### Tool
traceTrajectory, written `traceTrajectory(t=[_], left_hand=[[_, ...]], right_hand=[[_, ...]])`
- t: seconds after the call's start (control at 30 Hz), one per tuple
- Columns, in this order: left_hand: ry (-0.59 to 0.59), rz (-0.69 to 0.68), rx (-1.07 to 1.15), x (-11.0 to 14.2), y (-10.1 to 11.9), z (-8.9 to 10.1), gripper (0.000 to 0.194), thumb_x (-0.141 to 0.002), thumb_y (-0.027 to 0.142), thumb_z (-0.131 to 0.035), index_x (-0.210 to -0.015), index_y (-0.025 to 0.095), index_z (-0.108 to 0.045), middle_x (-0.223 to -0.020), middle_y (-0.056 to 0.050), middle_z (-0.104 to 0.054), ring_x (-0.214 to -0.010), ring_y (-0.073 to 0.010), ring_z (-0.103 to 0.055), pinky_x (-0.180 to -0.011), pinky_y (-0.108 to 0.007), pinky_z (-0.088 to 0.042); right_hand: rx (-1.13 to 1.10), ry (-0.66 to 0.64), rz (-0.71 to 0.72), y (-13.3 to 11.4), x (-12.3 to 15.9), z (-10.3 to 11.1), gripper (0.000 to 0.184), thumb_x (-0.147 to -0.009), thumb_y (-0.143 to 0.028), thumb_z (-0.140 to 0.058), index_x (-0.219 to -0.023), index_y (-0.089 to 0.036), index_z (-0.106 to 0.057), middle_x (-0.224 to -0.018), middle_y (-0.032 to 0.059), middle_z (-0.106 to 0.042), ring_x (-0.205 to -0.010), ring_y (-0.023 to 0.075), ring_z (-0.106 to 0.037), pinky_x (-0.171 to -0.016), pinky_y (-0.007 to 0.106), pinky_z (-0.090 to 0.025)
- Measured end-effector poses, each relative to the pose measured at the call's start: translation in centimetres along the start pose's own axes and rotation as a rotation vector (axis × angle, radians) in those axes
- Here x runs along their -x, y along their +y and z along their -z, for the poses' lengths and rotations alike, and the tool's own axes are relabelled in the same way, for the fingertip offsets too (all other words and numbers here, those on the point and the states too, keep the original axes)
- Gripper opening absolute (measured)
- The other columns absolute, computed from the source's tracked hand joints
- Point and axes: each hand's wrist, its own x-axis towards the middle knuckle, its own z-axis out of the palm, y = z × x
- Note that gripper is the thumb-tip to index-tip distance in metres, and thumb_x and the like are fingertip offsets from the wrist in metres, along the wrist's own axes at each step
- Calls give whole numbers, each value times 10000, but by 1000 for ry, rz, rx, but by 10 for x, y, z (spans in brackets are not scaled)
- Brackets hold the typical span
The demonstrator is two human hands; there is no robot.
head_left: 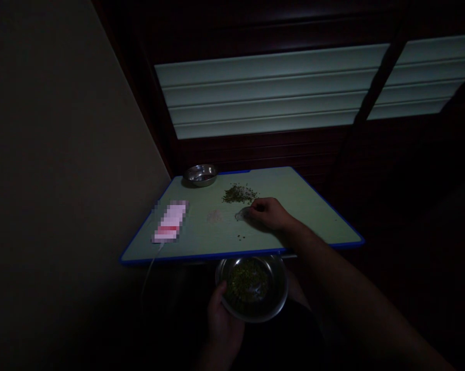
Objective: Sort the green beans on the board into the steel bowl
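Note:
My left hand (225, 322) grips the near left rim of a metal bowl (275, 301), held below the table's front edge. Small green grains or beans (247, 281) lie in the bowl. Over the table, my right hand (269, 212) has its fingers closed on a small, pale, see-through piece (242, 214), perhaps plastic; its kind is too dim to make out. Just behind that hand is a loose pile of dark green grains (238, 194). A thin patch of pale grains (214, 217) lies to its left, and a few stray grains sit near the front edge.
The light green table (309, 206) has a blue rim. A smaller metal bowl (201, 176) stands at its back left corner. A blurred-out phone (171, 221) with a white cable (149, 270) lies at the left. Behind are a dark wooden slatted panel (271, 93) and a wall.

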Motion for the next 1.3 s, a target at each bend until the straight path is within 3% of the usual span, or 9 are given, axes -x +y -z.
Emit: traceTrajectory(t=[0.6, 0.9, 1.1, 1.3], left_hand=[[-6, 22, 16, -1, 0, -1, 214, -835, 233, -561, -909, 162, -749, -872, -98, -780, -887, -244, -713, -882, -410, -532], [-12, 15, -16, -2, -1, 1, 198, -803, 239, -596, -921, 178, -742, -852, -79, -777, -877, -243, -715, -859, -409, -542], [-24, 0, -26, -2, 0, 2, 280, -802, 250, -601, -1046, 185, -724, -899, -81, -775, -937, -261, -705, -930, -448, -510], [-31, -3, -7, -1, 0, 1, 250, -812, 247, -583, -1008, 197, -731, -898, -73, -776, -932, -252, -705, -901, -425, -521]], right_hand=[[-31, -32, -54, -1, 0, 1, 209, -694, -350, -598, -612, -159, -571, -564, -23, -479, -560, 107, -409, -541, 258, -323], [-31, -35, -26, 1, -1, -1, 216, -715, -349, -618, -640, -147, -601, -582, -14, -514, -575, 107, -427, -538, 246, -332], [-157, -142, -45, -5, 2, -1, 226, -681, -365, -662, -652, -146, -614, -612, 2, -570, -591, 111, -476, -567, 253, -380], [-197, -176, -99, -14, 7, 0, 241, -659, -375, -687, -654, -144, -619, -603, 2, -579, -569, 105, -476, -544, 247, -369]])
